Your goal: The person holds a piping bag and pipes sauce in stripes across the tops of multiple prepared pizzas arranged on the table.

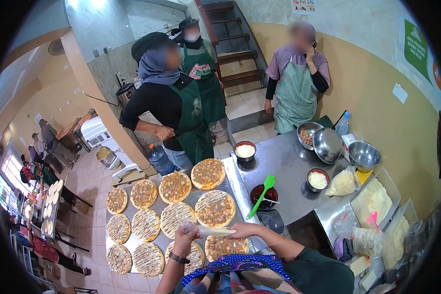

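My left hand (185,241), with a dark band on its wrist, is closed around one end of a clear piping bag (214,231) of pale sauce. The bag lies level across the gap to my right hand (242,230), whose fingers grip its other end. Beneath it is a topped pizza (226,248), partly covered by the bag and my hands. Just above, another pizza (214,208) bears white sauce lines on part of its topping. Other pizzas, such as this striped one (149,258), stand in rows on the metal table (128,185); several in the back row have no stripes.
Right of the pizzas are a green spatula (262,196) on a dark bowl, a bowl of white shreds (318,180), metal bowls (364,156) and a plastic tub (376,201). Three people in aprons (299,93) stand beyond the tables. A mixer (105,142) is at left.
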A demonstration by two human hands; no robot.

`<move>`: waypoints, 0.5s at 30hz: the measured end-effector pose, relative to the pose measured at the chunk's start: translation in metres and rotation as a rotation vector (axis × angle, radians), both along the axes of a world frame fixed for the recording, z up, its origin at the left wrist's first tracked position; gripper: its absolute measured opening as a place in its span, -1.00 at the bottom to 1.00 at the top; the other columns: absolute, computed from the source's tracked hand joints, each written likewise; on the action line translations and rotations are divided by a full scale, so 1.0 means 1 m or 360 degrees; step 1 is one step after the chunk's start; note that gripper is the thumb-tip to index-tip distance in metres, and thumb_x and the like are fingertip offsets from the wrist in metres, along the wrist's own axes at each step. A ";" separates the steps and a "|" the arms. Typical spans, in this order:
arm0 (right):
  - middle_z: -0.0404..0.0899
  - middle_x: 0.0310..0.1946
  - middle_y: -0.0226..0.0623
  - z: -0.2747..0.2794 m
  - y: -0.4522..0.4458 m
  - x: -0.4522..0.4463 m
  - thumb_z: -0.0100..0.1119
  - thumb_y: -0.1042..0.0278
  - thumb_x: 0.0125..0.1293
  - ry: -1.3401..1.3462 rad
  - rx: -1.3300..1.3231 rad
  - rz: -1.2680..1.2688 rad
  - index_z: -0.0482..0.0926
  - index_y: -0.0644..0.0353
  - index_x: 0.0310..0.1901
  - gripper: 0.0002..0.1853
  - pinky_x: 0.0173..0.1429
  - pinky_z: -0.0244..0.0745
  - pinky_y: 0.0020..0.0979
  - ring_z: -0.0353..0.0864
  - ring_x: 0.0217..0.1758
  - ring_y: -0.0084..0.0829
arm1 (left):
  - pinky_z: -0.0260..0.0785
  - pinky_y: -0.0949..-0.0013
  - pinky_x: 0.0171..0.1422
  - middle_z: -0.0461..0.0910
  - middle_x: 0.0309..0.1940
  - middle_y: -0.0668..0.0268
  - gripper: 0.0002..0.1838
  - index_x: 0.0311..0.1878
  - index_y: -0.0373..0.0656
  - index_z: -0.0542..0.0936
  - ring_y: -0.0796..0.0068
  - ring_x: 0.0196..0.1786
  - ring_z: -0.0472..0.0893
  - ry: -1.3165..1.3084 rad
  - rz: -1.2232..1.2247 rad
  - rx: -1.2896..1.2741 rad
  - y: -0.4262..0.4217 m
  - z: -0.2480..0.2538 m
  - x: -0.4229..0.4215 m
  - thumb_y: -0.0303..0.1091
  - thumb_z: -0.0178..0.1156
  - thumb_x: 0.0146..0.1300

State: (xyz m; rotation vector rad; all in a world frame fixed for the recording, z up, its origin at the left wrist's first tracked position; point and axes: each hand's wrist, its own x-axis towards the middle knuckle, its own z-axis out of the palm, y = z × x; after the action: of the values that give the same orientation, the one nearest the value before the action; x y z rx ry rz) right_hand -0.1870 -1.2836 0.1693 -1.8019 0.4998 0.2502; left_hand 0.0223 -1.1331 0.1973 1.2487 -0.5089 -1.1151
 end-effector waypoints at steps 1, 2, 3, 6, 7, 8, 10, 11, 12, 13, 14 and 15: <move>0.45 -0.68 -0.43 0.001 0.000 -0.001 0.16 0.00 0.18 -0.0021 0.0000 -0.0009 0.54 0.24 -0.44 -0.61 -0.51 0.34 -0.53 0.44 -0.61 -0.58 | 0.54 0.36 -0.32 0.51 -0.39 0.29 -0.81 -0.15 -0.28 0.42 0.49 -0.45 0.54 0.0007 0.0003 0.0000 0.000 0.000 -0.001 -0.58 0.15 0.15; 0.45 -0.68 -0.43 0.003 -0.001 -0.002 0.16 0.00 0.18 -0.0016 0.0010 -0.0017 0.54 0.24 -0.44 -0.61 -0.51 0.34 -0.53 0.44 -0.61 -0.58 | 0.54 0.36 -0.32 0.51 -0.39 0.29 -0.81 -0.15 -0.28 0.42 0.49 -0.45 0.54 0.0013 -0.0005 0.0011 0.000 -0.001 -0.001 -0.58 0.15 0.15; 0.45 -0.68 -0.44 0.006 -0.002 -0.001 0.15 0.00 0.18 0.0010 -0.0004 -0.0012 0.53 0.24 -0.44 -0.61 -0.51 0.34 -0.53 0.44 -0.61 -0.58 | 0.54 0.36 -0.33 0.52 -0.39 0.29 -0.81 -0.16 -0.29 0.43 0.49 -0.45 0.54 0.0002 0.0001 0.0001 0.000 0.000 -0.001 -0.59 0.14 0.15; 0.47 -0.67 -0.42 -0.010 0.000 0.000 0.13 0.00 0.18 0.0057 -0.0017 -0.0042 0.55 0.24 -0.40 -0.62 -0.49 0.36 -0.49 0.45 -0.61 -0.56 | 0.53 0.38 -0.35 0.52 -0.39 0.28 -0.82 -0.17 -0.30 0.45 0.49 -0.46 0.54 -0.0019 -0.0017 0.0024 0.001 0.004 -0.006 -0.59 0.13 0.14; 0.49 -0.66 -0.41 -0.013 0.000 0.001 0.13 0.00 0.17 0.0028 -0.0096 -0.0007 0.56 0.23 -0.37 -0.62 -0.48 0.37 -0.47 0.46 -0.61 -0.54 | 0.52 0.38 -0.35 0.51 -0.42 0.29 -0.81 -0.15 -0.30 0.45 0.50 -0.47 0.53 -0.0047 0.0020 0.0041 0.000 0.004 -0.007 -0.58 0.14 0.15; 0.50 -0.66 -0.39 -0.015 0.000 -0.002 0.13 0.01 0.16 0.0002 -0.0182 0.0038 0.58 0.23 -0.33 -0.63 -0.47 0.37 -0.46 0.46 -0.61 -0.52 | 0.51 0.38 -0.35 0.50 -0.46 0.31 -0.80 -0.13 -0.29 0.45 0.50 -0.49 0.52 -0.0075 0.0066 0.0052 -0.001 0.003 -0.008 -0.56 0.14 0.15; 0.50 -0.66 -0.36 -0.013 0.000 -0.005 0.13 0.02 0.14 -0.0114 -0.0292 0.0025 0.59 0.20 -0.29 -0.64 -0.45 0.38 -0.44 0.48 -0.60 -0.48 | 0.50 0.39 -0.36 0.50 -0.46 0.30 -0.80 -0.13 -0.30 0.45 0.50 -0.50 0.52 -0.0073 0.0081 0.0036 -0.001 0.001 -0.009 -0.56 0.14 0.15; 0.50 -0.66 -0.36 -0.014 -0.001 -0.004 0.13 0.01 0.15 -0.0041 -0.0232 0.0039 0.58 0.21 -0.29 -0.63 -0.45 0.38 -0.44 0.48 -0.59 -0.48 | 0.50 0.39 -0.36 0.51 -0.45 0.30 -0.80 -0.13 -0.30 0.45 0.49 -0.49 0.52 -0.0056 0.0073 0.0026 0.000 0.000 -0.009 -0.57 0.14 0.15; 0.51 -0.65 -0.36 -0.013 -0.001 -0.002 0.13 0.01 0.15 0.0033 -0.0175 0.0063 0.58 0.23 -0.29 -0.62 -0.45 0.38 -0.44 0.49 -0.58 -0.48 | 0.50 0.39 -0.36 0.51 -0.44 0.30 -0.80 -0.13 -0.31 0.45 0.49 -0.49 0.52 -0.0038 0.0075 0.0015 0.002 -0.001 -0.008 -0.57 0.14 0.15; 0.51 -0.65 -0.36 -0.013 -0.001 -0.001 0.13 0.01 0.15 0.0031 -0.0187 0.0096 0.58 0.23 -0.29 -0.62 -0.45 0.38 -0.44 0.49 -0.58 -0.48 | 0.50 0.39 -0.36 0.51 -0.42 0.30 -0.80 -0.13 -0.30 0.46 0.49 -0.48 0.52 -0.0025 0.0094 0.0012 0.003 -0.003 -0.008 -0.59 0.13 0.15; 0.51 -0.65 -0.36 -0.012 -0.001 -0.002 0.13 0.00 0.16 0.0082 -0.0125 0.0068 0.58 0.24 -0.30 -0.61 -0.44 0.38 -0.44 0.49 -0.58 -0.48 | 0.50 0.39 -0.36 0.51 -0.42 0.30 -0.80 -0.13 -0.30 0.46 0.49 -0.48 0.52 -0.0026 0.0128 -0.0002 0.004 -0.004 -0.008 -0.59 0.13 0.15; 0.50 -0.65 -0.36 -0.010 0.000 -0.002 0.12 -0.01 0.16 0.0135 -0.0058 0.0039 0.57 0.26 -0.31 -0.60 -0.44 0.38 -0.44 0.49 -0.57 -0.49 | 0.51 0.39 -0.38 0.53 -0.40 0.29 -0.81 -0.16 -0.31 0.47 0.49 -0.48 0.53 -0.0008 0.0138 -0.0016 0.004 -0.002 -0.009 -0.59 0.15 0.13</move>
State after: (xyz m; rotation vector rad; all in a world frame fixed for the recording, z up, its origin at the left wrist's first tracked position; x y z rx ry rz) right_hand -0.1886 -1.2831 0.1592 -1.8394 0.5456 0.3372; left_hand 0.0131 -1.1286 0.1952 1.2533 -0.4594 -1.0358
